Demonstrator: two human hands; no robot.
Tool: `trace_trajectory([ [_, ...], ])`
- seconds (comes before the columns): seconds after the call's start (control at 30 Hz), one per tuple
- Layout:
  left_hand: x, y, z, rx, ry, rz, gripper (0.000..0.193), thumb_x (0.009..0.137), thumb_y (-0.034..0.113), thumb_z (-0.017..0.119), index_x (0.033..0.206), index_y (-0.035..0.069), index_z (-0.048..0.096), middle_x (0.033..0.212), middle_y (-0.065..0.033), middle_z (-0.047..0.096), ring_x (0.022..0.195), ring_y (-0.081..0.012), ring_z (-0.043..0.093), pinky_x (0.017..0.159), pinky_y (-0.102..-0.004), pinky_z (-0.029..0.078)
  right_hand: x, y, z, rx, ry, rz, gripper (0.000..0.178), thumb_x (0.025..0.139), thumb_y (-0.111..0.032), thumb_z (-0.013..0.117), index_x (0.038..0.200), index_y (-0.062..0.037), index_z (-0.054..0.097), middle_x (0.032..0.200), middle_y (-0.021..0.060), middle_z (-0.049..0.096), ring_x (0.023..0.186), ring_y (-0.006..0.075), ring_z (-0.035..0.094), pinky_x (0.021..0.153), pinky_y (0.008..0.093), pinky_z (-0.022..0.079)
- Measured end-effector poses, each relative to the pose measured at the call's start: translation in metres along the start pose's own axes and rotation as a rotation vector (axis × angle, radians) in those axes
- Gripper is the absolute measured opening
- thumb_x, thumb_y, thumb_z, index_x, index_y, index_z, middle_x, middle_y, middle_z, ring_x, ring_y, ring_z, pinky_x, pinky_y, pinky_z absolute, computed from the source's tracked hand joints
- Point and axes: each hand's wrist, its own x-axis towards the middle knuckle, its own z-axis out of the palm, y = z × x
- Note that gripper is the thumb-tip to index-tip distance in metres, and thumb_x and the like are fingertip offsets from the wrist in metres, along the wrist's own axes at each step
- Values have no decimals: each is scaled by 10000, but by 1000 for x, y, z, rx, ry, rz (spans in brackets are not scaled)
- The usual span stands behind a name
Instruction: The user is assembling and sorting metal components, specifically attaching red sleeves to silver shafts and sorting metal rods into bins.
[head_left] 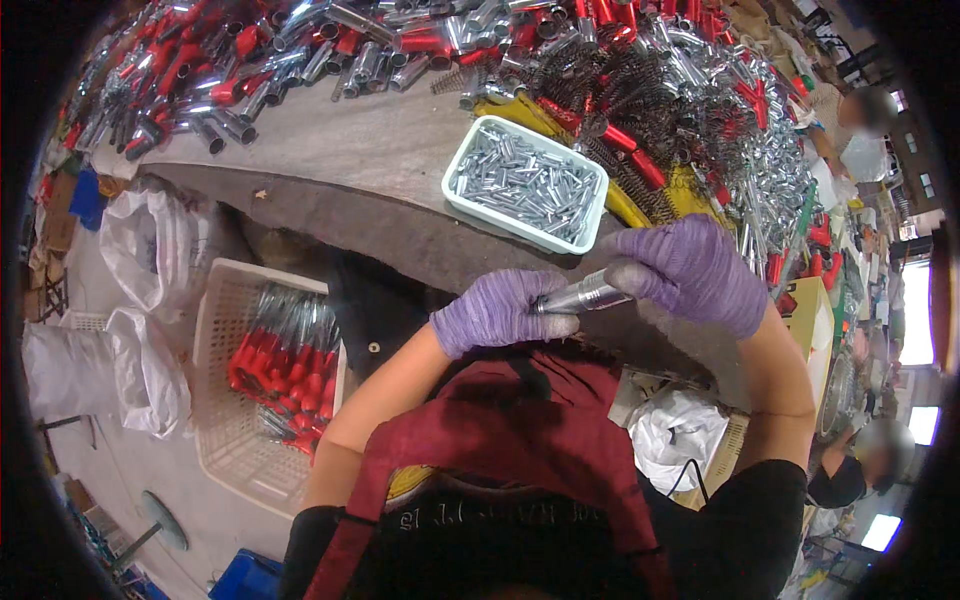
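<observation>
Purple-gloved left hand [503, 312] and right hand [695, 275] pinch a shiny silver metal tube [582, 295] between them — perhaps unfinished, its ends partly hidden; left, the cream plastic basket [211, 405] holds seemingly finished red-and-silver pieces [285, 365]; far left, loose silver tubes [236, 127] lie heaped.

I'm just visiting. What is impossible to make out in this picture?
Metal tube: in the head view, the right hand covers its right end.
Small metal pins: head view; too small and overlapping to count.
Heap of red and silver parts: head view; cut off by the top edge.
Crate: head view; red-handled parts hide whatever lies beneath them.
</observation>
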Motion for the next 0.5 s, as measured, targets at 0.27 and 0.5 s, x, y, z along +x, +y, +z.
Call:
trace_trajectory([
  [0.27,1,3,2,-69,-2,-7,463,736,467,599,954,60,562,794,-164,580,772,-300,582,678,-351,436,-5,8,21,92,348,-398,271,773,-295,556,946,-92,600,733,156,587,678,300,593,605,382,463],
  [0.5,-2,5,-1,8,-44,-49,485,736,485,584,959,55,557,821,-183,567,820,-361,551,682,-375,431,-12,1,16,-109,92,27,319,727,-343,603,914,-87,578,765,137,587,729,290,584,628,386,455],
])
